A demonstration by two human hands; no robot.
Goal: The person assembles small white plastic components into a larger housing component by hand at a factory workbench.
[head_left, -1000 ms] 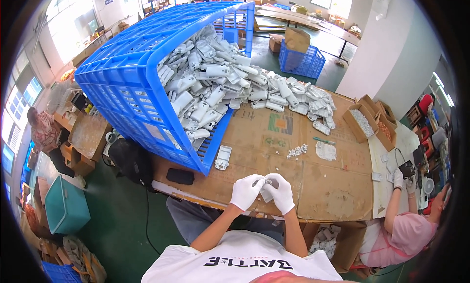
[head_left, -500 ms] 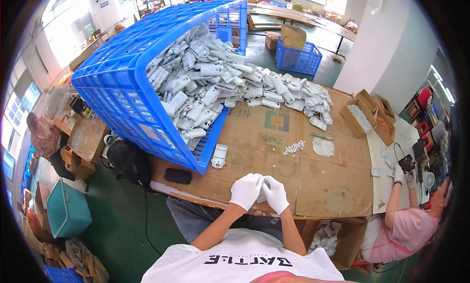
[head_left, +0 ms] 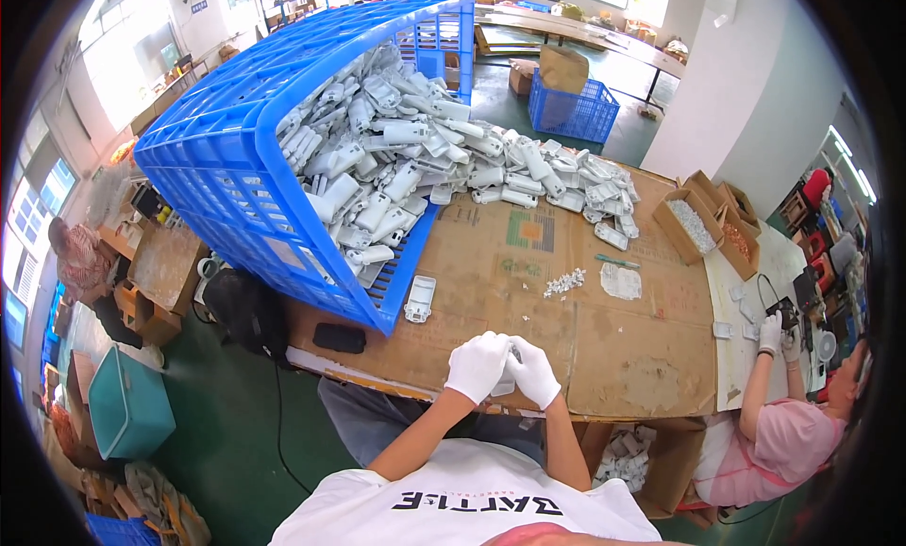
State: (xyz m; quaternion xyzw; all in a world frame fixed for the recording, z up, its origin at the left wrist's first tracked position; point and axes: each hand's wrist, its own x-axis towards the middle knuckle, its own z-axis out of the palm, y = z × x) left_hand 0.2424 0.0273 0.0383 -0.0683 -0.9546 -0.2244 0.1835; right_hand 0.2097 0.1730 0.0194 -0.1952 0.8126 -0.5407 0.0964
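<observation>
Both white-gloved hands meet at the table's near edge, closed around a small white plastic housing [head_left: 504,386]. My left hand [head_left: 477,367] grips its left side, and my right hand [head_left: 534,374] has fingers bent over the top. Most of the piece is hidden by the gloves. Ahead and to the left, one similar white housing [head_left: 420,299] lies alone on the cardboard-covered table [head_left: 481,253]. A scatter of tiny white parts [head_left: 564,282] sits beyond my hands to the right, beside a small clear-white bag or sheet [head_left: 621,282] and a thin teal tool [head_left: 617,261].
A blue crate [head_left: 212,135] lies tipped on its side, spilling a heap of white housings [head_left: 377,140] across the table. Cardboard boxes of small parts [head_left: 694,227] stand at the far right. A dark pouch [head_left: 340,337] is near left. A co-worker in pink [head_left: 779,442] works at right.
My hands stay in nearly the same place, and slightly more of the housing shows beneath them. The whole view has shifted a little.
</observation>
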